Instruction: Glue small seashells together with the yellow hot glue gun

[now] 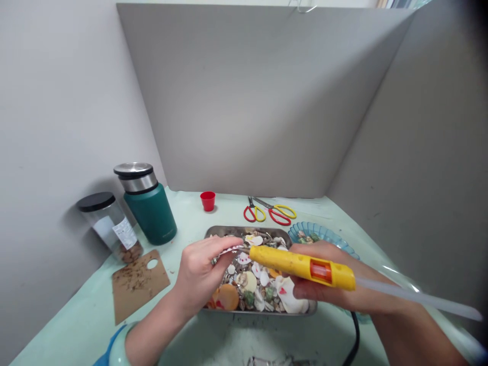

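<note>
My right hand (320, 254) is closed round a yellow hot glue gun (282, 258), with a long translucent glue stick (415, 295) coming out of its back end. The gun's metal nozzle points left, right at a thin white piece with pink marks (231, 249), possibly a shell. My left hand (202, 267) pinches that piece between thumb and fingers. Whether nozzle and piece touch, I cannot tell. Both hands are above a metal tray (263, 312) full of shells, some painted, such as a large white shell (287, 295) with a red mark.
A blue scalloped plate (331, 234) with small shells is partly behind my right hand. Two pairs of scissors (280, 213) and a red cup (208, 201) lie beyond the tray. Left are a green flask (150, 216), a clear jar (114, 229) and a brown board (141, 284). A black cord (354, 338) hangs near my right wrist.
</note>
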A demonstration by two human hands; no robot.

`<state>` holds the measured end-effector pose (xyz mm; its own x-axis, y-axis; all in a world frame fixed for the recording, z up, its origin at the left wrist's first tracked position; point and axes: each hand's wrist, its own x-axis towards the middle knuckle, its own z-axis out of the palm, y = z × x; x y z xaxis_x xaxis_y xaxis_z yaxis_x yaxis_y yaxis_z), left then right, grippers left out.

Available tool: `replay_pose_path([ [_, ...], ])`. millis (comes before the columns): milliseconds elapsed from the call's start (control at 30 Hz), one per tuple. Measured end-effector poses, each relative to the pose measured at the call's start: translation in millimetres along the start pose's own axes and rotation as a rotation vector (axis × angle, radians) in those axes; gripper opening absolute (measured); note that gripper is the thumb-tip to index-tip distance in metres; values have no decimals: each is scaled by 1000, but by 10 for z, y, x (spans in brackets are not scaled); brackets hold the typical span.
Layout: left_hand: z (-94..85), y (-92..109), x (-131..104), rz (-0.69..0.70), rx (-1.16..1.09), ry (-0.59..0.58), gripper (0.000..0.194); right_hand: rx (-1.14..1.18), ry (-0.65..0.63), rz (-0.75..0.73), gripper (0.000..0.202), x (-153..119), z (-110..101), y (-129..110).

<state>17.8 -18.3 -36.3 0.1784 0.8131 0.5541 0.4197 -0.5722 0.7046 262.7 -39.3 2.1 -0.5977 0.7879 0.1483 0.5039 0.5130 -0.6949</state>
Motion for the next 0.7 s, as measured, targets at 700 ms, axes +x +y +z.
replay_pose_path([
  [700,69,158,56,-637,-487,-188,8,-59,52,40,8,50,73,-52],
])
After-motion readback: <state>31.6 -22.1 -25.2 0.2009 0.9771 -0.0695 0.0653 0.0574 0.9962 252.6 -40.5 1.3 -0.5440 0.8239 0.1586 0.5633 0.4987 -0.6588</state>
